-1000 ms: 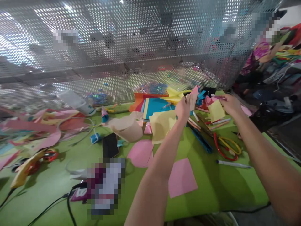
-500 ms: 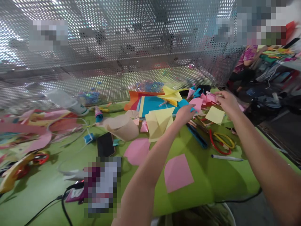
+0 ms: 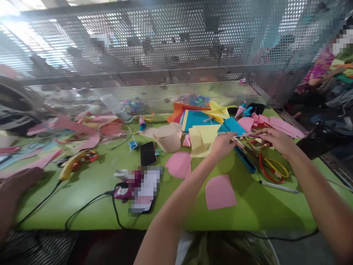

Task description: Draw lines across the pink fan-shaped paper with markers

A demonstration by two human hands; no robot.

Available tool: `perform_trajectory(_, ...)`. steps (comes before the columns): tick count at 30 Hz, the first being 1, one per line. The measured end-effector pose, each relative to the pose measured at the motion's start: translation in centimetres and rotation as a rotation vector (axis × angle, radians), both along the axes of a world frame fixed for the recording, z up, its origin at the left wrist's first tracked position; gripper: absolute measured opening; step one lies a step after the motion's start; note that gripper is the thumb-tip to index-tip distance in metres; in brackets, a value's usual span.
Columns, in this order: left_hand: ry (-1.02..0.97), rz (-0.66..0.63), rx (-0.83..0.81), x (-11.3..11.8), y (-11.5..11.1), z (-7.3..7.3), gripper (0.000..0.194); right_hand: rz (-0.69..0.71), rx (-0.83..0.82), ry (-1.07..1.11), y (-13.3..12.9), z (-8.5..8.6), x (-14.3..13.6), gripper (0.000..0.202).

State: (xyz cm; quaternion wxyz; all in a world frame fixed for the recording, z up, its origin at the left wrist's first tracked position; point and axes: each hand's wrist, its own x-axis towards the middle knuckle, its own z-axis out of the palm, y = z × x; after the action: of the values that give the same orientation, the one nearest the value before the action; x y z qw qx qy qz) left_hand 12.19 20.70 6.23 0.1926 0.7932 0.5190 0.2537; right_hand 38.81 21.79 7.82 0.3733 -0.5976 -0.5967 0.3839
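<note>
Head view: pinching a slim purple stick (image 3: 254,136) in fingers of the right hand (image 3: 278,141), right of the yellow sheets (image 3: 203,139).
Near the left hand (image 3: 224,144) at those sheets' edge; cannot tell whether pinching there too.

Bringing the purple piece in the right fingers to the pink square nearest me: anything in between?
Yes: the long blue object lies across the direct line from the purple piece to the pink square. Past it, bare green tabletop.

Nothing is readable; the purple item (image 3: 128,195) (partly pixelated) perhaps bears pale lettering.
</note>
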Motion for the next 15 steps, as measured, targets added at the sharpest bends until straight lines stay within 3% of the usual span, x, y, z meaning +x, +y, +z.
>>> perform_trajectory(7,0.022,-0.008,-0.013,-1.0,-3.2,-0.3,0.038,-0.006,-0.041,-0.029,-0.4,-0.6,-1.0,0.02)
perform_trajectory(12,0.054,-0.042,0.085,-1.4,-5.3,-1.3,0.051,0.096,-0.061,-0.094,-3.5,-0.1,-3.4,0.026)
perform_trajectory(15,0.097,-0.059,0.169,-1.4,-6.7,-1.8,0.047,0.142,-0.093,-0.026,-5.7,-1.1,-4.9,0.021)
